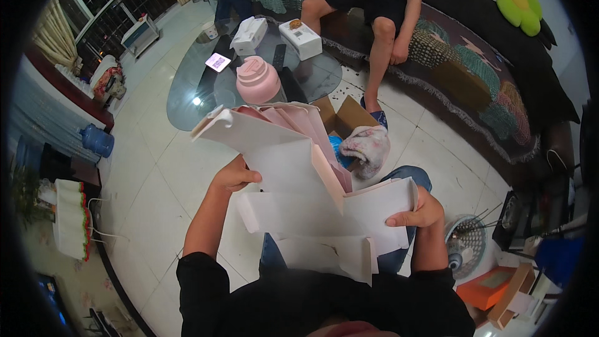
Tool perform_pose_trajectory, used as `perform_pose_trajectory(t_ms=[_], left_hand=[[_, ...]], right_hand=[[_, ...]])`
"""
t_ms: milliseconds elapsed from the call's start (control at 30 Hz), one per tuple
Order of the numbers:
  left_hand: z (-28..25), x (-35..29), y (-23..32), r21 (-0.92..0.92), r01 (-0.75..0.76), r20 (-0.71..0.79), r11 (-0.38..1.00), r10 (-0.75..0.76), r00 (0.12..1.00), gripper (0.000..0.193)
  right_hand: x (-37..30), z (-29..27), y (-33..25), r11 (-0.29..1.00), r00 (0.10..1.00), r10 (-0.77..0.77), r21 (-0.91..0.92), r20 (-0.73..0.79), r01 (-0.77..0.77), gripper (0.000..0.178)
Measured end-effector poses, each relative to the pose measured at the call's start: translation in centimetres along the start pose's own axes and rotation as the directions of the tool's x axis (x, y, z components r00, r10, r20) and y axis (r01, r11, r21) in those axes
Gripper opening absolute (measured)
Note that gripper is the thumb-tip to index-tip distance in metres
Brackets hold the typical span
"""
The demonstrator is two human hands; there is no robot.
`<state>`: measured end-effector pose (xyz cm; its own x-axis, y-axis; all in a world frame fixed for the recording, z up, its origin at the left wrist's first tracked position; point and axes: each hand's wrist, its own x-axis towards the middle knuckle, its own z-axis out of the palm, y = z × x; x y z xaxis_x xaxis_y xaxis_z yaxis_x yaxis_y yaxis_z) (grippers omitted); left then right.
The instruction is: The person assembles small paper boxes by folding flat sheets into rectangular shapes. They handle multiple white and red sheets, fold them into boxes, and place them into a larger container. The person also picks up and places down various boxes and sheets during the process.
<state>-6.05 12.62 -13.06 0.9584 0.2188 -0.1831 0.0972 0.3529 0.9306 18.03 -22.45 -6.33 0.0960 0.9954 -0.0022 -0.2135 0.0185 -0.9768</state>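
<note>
Between my two hands, above my lap, spreads an unfolded cardboard box (pixel 293 175), white on this side with pink panels showing behind. My left hand (pixel 234 176) grips its left edge, thumb on the white face and fingers hidden behind. At the right, a side flap is pinched in my right hand (pixel 421 211), thumb on top. One lower flap hangs over my knees, with a small tear or mark in it. Just beyond the cardboard stands a pink lidded jug (pixel 258 80) on the glass table (pixel 181 97).
A brown open carton (pixel 349 112) with a patterned cloth (pixel 367 150) over its edge stands on the floor ahead. Tissue boxes and a phone lie on the table. Another person sits on the sofa (pixel 462 81). A wire basket (pixel 468 243) is at my right.
</note>
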Motion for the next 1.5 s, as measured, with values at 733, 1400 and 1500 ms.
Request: perform_pose_trajectory(t_ms=[733, 1400, 1500], left_hand=[[-1.0, -2.8, -6.3, -0.547, 0.188, -0.03, 0.816, -0.244, 0.969, 0.051], [2.9, -8.8, -9.6, -0.397, -0.242, -0.716, 0.885, -0.134, 0.685, 0.044], [3.9, -9.4, -9.4, -0.439, -0.242, -0.688, 0.865, -0.15, 0.71, 0.046]], right_hand=[[6.2, -4.1, 8.1, 0.778, 0.974, 0.227, 0.597, 0.023, -0.196, 0.069], [6.7, 3.8, 15.3, 0.82, 0.922, 0.275, 0.567, -0.273, -0.077, 0.07], [9.7, 3.7, 14.0, 0.941, 0.84, 0.318, 0.253, -0.439, -0.224, 0.051]])
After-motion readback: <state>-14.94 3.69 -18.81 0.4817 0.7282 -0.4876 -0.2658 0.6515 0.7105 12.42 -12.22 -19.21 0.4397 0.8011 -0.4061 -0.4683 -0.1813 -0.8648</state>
